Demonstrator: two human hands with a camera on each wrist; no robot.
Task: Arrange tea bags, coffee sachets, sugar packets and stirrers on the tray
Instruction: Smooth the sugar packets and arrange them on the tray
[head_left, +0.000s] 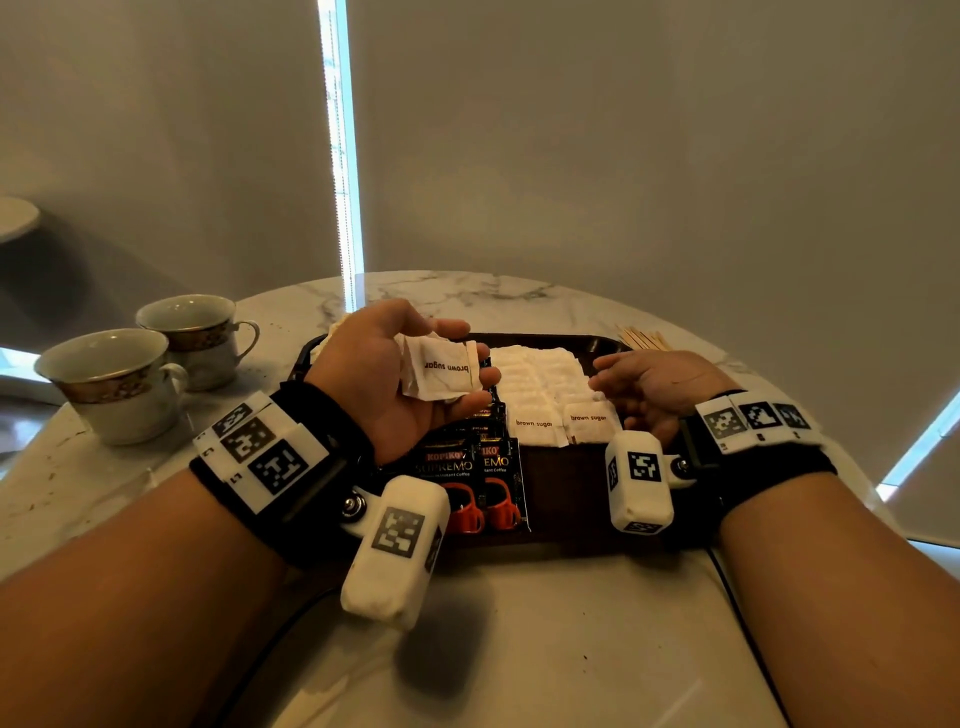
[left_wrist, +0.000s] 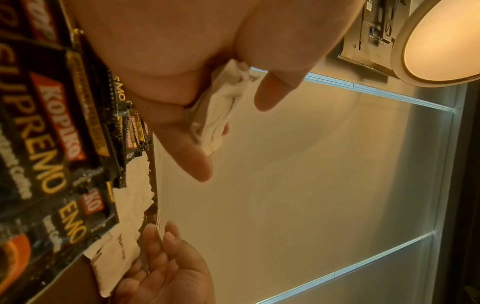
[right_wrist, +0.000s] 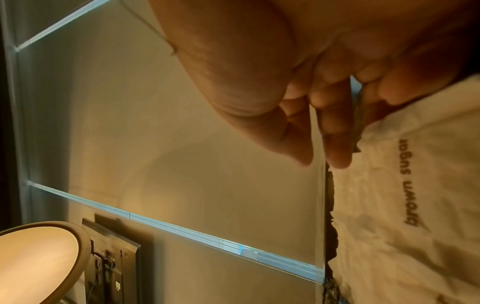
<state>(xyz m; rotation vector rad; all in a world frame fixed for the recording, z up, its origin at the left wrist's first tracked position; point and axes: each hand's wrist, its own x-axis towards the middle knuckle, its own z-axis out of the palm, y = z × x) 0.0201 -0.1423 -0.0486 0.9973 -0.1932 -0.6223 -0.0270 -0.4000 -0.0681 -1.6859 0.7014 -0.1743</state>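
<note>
L hand grips "brown sugar" packets over Kopiko Supremo sachets, tray 9 o'clock side. R hand empty, fingers relaxed, 3 o'clock.

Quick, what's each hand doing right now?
Left hand: holding a small bunch of brown sugar packets.
Right hand: open, holding nothing.

It looks like a hotel room or serviced lounge set up for hospitality. A round marble table carries a dark tray of branded coffee sachets and brown sugar packets, with 2 gilt-banded teacups at the far left. Pale roller blinds cover the windows (daylight leaks through the gaps), and a round ceiling lamp glows warm overhead.
</note>
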